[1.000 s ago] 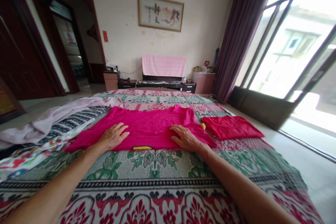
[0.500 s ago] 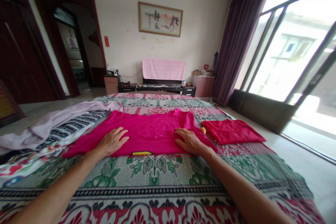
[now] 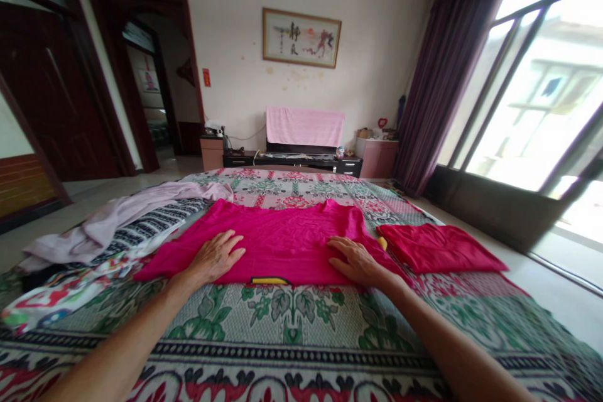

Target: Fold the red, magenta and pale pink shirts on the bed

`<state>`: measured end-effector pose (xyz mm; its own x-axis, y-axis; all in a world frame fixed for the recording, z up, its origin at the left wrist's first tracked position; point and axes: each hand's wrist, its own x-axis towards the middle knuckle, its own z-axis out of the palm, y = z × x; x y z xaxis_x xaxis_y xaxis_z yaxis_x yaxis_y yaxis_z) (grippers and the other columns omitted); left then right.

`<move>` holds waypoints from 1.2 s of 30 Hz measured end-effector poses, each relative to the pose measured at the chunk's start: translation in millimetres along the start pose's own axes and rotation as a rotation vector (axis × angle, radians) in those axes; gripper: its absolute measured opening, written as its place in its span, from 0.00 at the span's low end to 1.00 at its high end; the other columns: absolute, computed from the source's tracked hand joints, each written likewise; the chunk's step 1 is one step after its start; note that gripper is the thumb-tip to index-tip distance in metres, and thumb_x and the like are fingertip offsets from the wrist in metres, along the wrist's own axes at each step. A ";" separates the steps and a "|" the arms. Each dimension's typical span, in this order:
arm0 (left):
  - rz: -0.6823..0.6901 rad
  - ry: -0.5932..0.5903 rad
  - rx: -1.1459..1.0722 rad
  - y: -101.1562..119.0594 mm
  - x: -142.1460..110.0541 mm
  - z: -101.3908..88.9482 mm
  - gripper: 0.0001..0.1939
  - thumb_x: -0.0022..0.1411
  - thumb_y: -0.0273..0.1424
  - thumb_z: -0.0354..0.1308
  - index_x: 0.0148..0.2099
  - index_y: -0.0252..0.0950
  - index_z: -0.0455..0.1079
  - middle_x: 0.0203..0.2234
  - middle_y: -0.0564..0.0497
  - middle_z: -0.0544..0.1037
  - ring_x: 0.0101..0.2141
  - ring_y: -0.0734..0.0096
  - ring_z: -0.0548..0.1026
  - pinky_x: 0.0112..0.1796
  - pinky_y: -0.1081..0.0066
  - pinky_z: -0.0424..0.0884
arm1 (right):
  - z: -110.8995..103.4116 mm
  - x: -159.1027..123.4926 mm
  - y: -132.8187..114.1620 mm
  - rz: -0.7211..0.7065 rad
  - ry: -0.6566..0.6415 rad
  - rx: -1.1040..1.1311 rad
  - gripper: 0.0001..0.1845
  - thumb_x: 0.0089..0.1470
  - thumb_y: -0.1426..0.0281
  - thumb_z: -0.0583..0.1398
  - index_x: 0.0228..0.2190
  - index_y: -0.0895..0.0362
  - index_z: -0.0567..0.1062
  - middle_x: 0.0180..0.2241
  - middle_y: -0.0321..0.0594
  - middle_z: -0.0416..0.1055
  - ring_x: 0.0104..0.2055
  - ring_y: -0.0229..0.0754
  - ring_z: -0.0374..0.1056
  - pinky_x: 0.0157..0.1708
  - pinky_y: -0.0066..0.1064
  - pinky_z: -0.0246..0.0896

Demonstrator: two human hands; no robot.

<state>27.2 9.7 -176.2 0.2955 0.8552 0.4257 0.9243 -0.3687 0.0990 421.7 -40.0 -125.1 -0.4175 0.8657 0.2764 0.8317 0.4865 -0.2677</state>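
Note:
A bright pink shirt (image 3: 287,239) lies spread out on the patterned bedspread (image 3: 292,308), with small wrinkles across it. A yellow and black patch of print shows at its near edge. My left hand (image 3: 215,257) rests flat on the left part of the shirt, fingers stretched out. On the right part lies my right hand (image 3: 355,259), also flat with its fingers apart. Neither hand grips the cloth. Just to the right of the shirt is a folded red garment (image 3: 438,248).
At the left lies a heap of clothes: a pale pink garment (image 3: 108,217), a black-and-white patterned one (image 3: 153,226) and a colourful white print one (image 3: 70,292). Beyond the bed stand a low black cabinet (image 3: 240,159) and a screen draped with a pink towel (image 3: 305,125).
The view has turned slightly left, so everything sits further right in the picture. Both hands stay flat on the pink shirt, which looks unchanged.

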 end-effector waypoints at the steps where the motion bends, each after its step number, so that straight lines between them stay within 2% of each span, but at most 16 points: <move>1: -0.004 0.005 -0.007 0.2 -0.1 0.2 0.22 0.64 0.41 0.50 0.55 0.38 0.71 0.58 0.39 0.69 0.57 0.53 0.67 0.56 0.53 0.64 | -2.1 4.4 3.0 0.009 0.013 0.025 0.23 0.55 0.64 0.58 0.52 0.56 0.72 0.55 0.49 0.68 0.56 0.50 0.65 0.55 0.45 0.59; 3: -0.014 0.018 -0.019 0.7 -0.3 0.6 0.21 0.64 0.42 0.50 0.55 0.40 0.71 0.58 0.41 0.69 0.57 0.54 0.67 0.56 0.53 0.65 | -9.1 18.3 11.8 0.100 0.089 0.078 0.22 0.53 0.67 0.59 0.50 0.57 0.73 0.50 0.48 0.73 0.49 0.47 0.71 0.50 0.39 0.64; 6: -0.028 0.021 -0.007 1.6 -0.5 0.6 0.20 0.64 0.42 0.50 0.55 0.42 0.71 0.58 0.43 0.69 0.57 0.56 0.67 0.56 0.54 0.64 | -24.0 48.9 30.7 0.353 0.232 0.104 0.21 0.53 0.72 0.56 0.49 0.62 0.73 0.38 0.49 0.78 0.36 0.46 0.74 0.40 0.38 0.69; 10: -0.038 -0.026 0.033 3.0 -0.1 -1.1 0.23 0.65 0.43 0.48 0.56 0.41 0.70 0.59 0.43 0.68 0.57 0.54 0.67 0.56 0.54 0.64 | -34.5 92.2 53.7 0.483 0.345 0.194 0.23 0.52 0.74 0.56 0.51 0.63 0.73 0.40 0.49 0.78 0.35 0.45 0.75 0.34 0.32 0.70; 14: -0.048 -0.060 0.042 5.1 -0.1 -4.4 0.25 0.65 0.44 0.47 0.58 0.40 0.69 0.60 0.42 0.66 0.58 0.53 0.66 0.56 0.54 0.63 | -20.9 126.0 60.4 0.463 0.309 0.129 0.25 0.52 0.75 0.55 0.52 0.61 0.72 0.39 0.48 0.78 0.34 0.45 0.75 0.34 0.31 0.70; 19: -0.079 -0.070 0.039 8.6 -1.0 -8.6 0.24 0.64 0.45 0.48 0.58 0.42 0.69 0.60 0.44 0.66 0.58 0.54 0.65 0.57 0.55 0.61 | 4.5 158.4 50.1 0.389 0.268 0.064 0.25 0.51 0.78 0.53 0.50 0.58 0.74 0.48 0.46 0.75 0.48 0.46 0.71 0.48 0.33 0.66; 22: -0.066 -0.048 0.038 9.9 -1.6 -9.1 0.24 0.65 0.45 0.48 0.57 0.42 0.69 0.59 0.45 0.67 0.58 0.56 0.65 0.58 0.56 0.61 | 14.8 170.9 37.5 0.343 0.226 0.026 0.25 0.53 0.78 0.52 0.51 0.58 0.73 0.51 0.46 0.73 0.52 0.46 0.69 0.52 0.33 0.62; 28: -0.080 -0.091 0.083 13.7 -1.6 -12.9 0.24 0.66 0.44 0.47 0.59 0.42 0.67 0.61 0.44 0.65 0.59 0.54 0.64 0.56 0.55 0.62 | 33.6 182.3 12.4 0.303 0.044 -0.139 0.20 0.54 0.71 0.57 0.49 0.54 0.75 0.45 0.46 0.76 0.49 0.47 0.71 0.48 0.32 0.64; 33: -0.096 -0.139 0.083 21.6 -1.8 -22.0 0.24 0.67 0.43 0.45 0.60 0.42 0.65 0.62 0.44 0.64 0.60 0.54 0.63 0.56 0.54 0.62 | 41.5 193.4 8.8 0.381 0.014 -0.151 0.17 0.53 0.75 0.55 0.40 0.57 0.81 0.41 0.47 0.78 0.45 0.46 0.72 0.42 0.30 0.64; 36: -0.113 -0.159 0.087 25.2 -2.4 -25.9 0.25 0.67 0.43 0.45 0.61 0.41 0.64 0.62 0.43 0.62 0.61 0.54 0.61 0.57 0.53 0.61 | 41.7 197.6 10.0 0.418 0.046 -0.154 0.19 0.53 0.76 0.53 0.40 0.57 0.81 0.41 0.47 0.78 0.45 0.47 0.72 0.40 0.29 0.63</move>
<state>43.6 -11.0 -151.5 0.2172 0.9385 0.2683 0.9690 -0.2405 0.0568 332.3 140.8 -111.6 -0.0197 0.9764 0.2151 0.9718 0.0692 -0.2253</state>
